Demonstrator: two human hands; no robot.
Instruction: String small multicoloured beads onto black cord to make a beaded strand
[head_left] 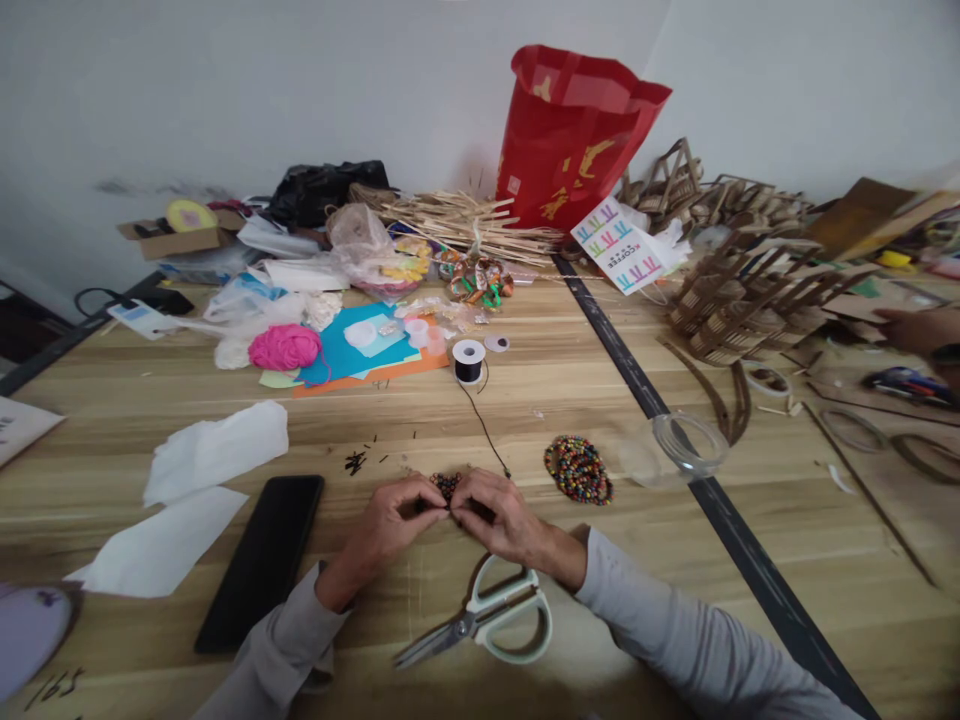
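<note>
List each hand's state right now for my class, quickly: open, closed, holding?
Left hand: closed, pinching at the beaded strand; exact grip unclear.
Right hand: closed, pinching at the beaded strand; exact grip unclear.

Busy tabletop: paper & yarn L, baskets R

Wood-grain table [405, 410] vs. plain wall [225, 80]. Front L: blk phone [261, 565] lying flat, screen dark; 2 white paper pcs [217, 452] just beyond, edges touching. Lilac item [30, 635] cut off at L edge, handwritten "165" [56, 690] nr it. Mid L: pink yarn ball [283, 347] beside blue sheet [337, 350], orange sheet [375, 375] partly under. Back: cardboard box [176, 243] w/ yellow roll [190, 216], blk plastic bag [326, 190], pile of thin sticks [480, 225], tall red bag [562, 150] w/ gold print, upright. R: brown woven baskets [724, 315]; clear ring [694, 465] over dark strip [615, 350].
</note>
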